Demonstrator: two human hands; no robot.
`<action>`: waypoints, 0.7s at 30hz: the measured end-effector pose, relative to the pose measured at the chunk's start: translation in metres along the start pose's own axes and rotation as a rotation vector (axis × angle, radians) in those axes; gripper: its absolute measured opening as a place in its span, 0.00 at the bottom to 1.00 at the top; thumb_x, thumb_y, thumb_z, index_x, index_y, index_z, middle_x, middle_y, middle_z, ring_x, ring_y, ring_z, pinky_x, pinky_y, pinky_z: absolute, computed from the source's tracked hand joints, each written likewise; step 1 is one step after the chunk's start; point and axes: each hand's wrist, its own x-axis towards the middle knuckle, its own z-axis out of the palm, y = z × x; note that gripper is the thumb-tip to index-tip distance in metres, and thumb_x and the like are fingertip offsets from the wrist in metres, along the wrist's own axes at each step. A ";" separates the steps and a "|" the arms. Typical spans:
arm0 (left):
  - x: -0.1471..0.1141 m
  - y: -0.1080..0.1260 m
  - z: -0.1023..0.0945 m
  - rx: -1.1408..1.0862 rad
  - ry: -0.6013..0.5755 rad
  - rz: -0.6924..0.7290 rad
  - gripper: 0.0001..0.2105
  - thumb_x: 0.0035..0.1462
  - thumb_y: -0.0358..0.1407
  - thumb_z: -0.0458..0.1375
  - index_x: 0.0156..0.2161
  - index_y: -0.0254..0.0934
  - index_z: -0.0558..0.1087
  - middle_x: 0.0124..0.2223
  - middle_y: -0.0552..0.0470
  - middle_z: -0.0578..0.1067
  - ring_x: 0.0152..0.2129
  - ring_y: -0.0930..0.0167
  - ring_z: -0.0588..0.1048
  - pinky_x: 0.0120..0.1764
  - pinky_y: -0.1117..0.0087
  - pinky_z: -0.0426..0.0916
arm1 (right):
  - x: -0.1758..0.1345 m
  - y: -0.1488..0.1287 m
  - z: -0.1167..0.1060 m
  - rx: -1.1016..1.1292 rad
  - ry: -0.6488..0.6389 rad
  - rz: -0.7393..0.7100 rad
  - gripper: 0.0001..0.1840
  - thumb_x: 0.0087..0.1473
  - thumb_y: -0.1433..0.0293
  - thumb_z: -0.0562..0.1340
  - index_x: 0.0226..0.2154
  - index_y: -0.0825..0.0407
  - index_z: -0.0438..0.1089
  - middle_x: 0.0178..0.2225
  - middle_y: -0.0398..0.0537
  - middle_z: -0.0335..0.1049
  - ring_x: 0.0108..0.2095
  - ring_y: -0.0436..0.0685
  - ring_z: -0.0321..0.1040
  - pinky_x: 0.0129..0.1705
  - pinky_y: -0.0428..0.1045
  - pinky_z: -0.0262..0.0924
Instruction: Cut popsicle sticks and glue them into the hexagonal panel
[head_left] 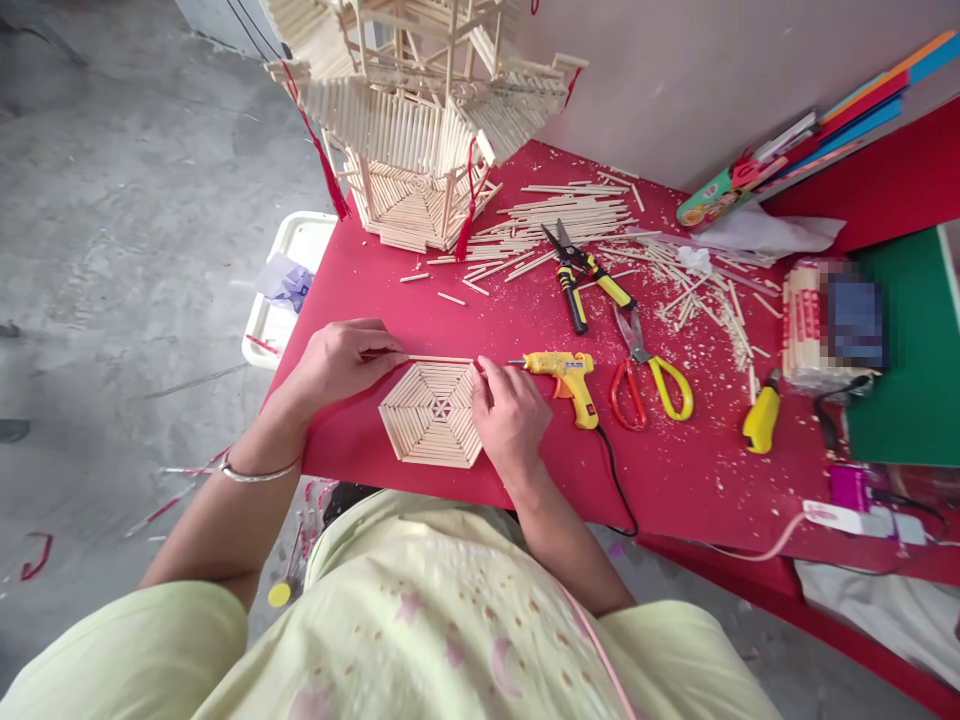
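Note:
A flat hexagonal panel of thin wooden sticks (431, 437), laid in rings around a small star-like centre, rests on the red table near its front edge. One thin wooden stick (441, 359) runs along the panel's far edge. My left hand (345, 360) pinches the left end of that stick, fingers closed. At its other end, by the panel's far right corner, the thumb and fingers of my right hand (511, 410) are closed on the stick. Just right of that hand lies a yellow glue gun (566, 375), its nozzle pointing toward the panel.
A tiered stick pavilion (405, 130) with red tassels stands at the back. Loose sticks (555, 220), black-and-yellow cutters (577, 270), red-and-yellow-handled scissors (645, 370) and a yellow utility knife (763, 415) lie rightward. A power strip (862, 518) sits at the front right.

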 end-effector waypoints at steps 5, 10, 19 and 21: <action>-0.001 -0.002 0.000 0.034 -0.010 0.000 0.14 0.66 0.45 0.60 0.36 0.41 0.84 0.35 0.49 0.82 0.30 0.70 0.78 0.33 0.70 0.68 | -0.001 0.000 0.000 0.006 0.022 -0.029 0.19 0.73 0.65 0.55 0.58 0.47 0.76 0.46 0.53 0.79 0.47 0.60 0.75 0.49 0.53 0.66; 0.000 -0.001 -0.001 0.034 -0.030 -0.006 0.13 0.65 0.44 0.59 0.36 0.42 0.84 0.38 0.49 0.83 0.33 0.68 0.79 0.34 0.69 0.69 | -0.001 0.000 0.001 0.021 -0.013 -0.007 0.19 0.71 0.67 0.57 0.59 0.44 0.75 0.47 0.52 0.78 0.49 0.60 0.75 0.49 0.53 0.66; 0.000 -0.004 -0.001 0.025 -0.024 -0.017 0.14 0.65 0.45 0.60 0.36 0.40 0.83 0.38 0.49 0.83 0.32 0.68 0.79 0.33 0.69 0.68 | 0.002 -0.003 -0.001 0.021 0.014 -0.023 0.18 0.72 0.64 0.56 0.57 0.46 0.77 0.46 0.51 0.79 0.48 0.59 0.76 0.48 0.52 0.66; 0.000 -0.004 -0.001 0.031 -0.026 -0.019 0.14 0.65 0.45 0.59 0.36 0.40 0.83 0.38 0.49 0.83 0.32 0.68 0.79 0.32 0.69 0.67 | 0.003 -0.003 -0.001 0.015 0.010 -0.027 0.18 0.72 0.65 0.56 0.57 0.46 0.77 0.45 0.51 0.79 0.47 0.59 0.75 0.47 0.51 0.66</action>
